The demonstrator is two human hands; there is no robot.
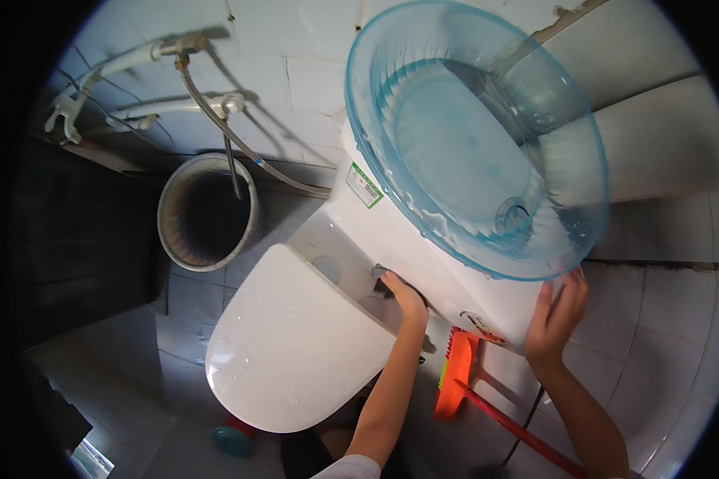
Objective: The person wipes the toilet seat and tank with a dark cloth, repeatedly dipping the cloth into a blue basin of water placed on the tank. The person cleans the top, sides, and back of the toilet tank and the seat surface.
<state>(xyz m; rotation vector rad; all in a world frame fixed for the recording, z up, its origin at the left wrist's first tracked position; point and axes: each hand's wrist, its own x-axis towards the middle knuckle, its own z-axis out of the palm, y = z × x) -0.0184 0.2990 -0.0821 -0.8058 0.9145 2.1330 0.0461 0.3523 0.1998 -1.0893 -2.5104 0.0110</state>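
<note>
My left hand (pixel 408 297) presses a dark cloth (pixel 383 285) against the lower front of the white toilet tank (pixel 383 236), just behind the closed toilet lid (pixel 299 347). With fingers bent, my right hand (pixel 554 320) rests on the tank's right-hand corner, close under the rim of a basin; whether it touches the basin cannot be told. That translucent blue plastic basin (pixel 461 143) sits on top of the tank, wet with drops along its rim. Labels are stuck on the tank's front.
A round bucket (pixel 251 221) stands left of the toilet beneath white wall pipes (pixel 174 108). A braided hose (pixel 215 120) runs to the tank. An orange broom head (pixel 457 374) with a red handle (pixel 521 431) leans at the right. A teal and red object (pixel 233 440) lies below the lid.
</note>
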